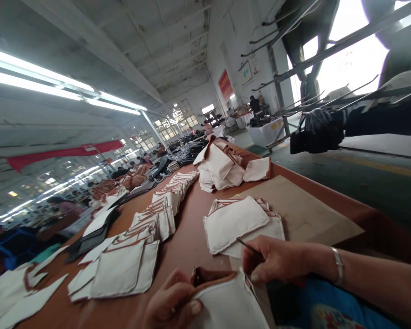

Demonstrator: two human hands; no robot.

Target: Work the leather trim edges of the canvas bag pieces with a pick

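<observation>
My left hand (174,299), at the bottom of the head view, pinches the near-left edge of a cream fabric pouch (229,304) with brown trim along its top. The pouch's mouth gapes a little at the left, and its lower part runs out of view. My right hand (277,258) is closed on a thin dark pointed tool (248,246), its tip pointing up and left. That hand sits beside the pouch's upper right corner; its fingers hide the rest of the tool. Just beyond lies a small stack of similar cream pouches (236,221).
Overlapping rows of cream pouches (118,269) run along the brown table (188,228). A heap of pouches (217,164) and a cardboard sheet (304,210) lie farther back. Loose cream pieces (7,292) are at left. A metal rack (277,91) with dark bags (317,132) stands right.
</observation>
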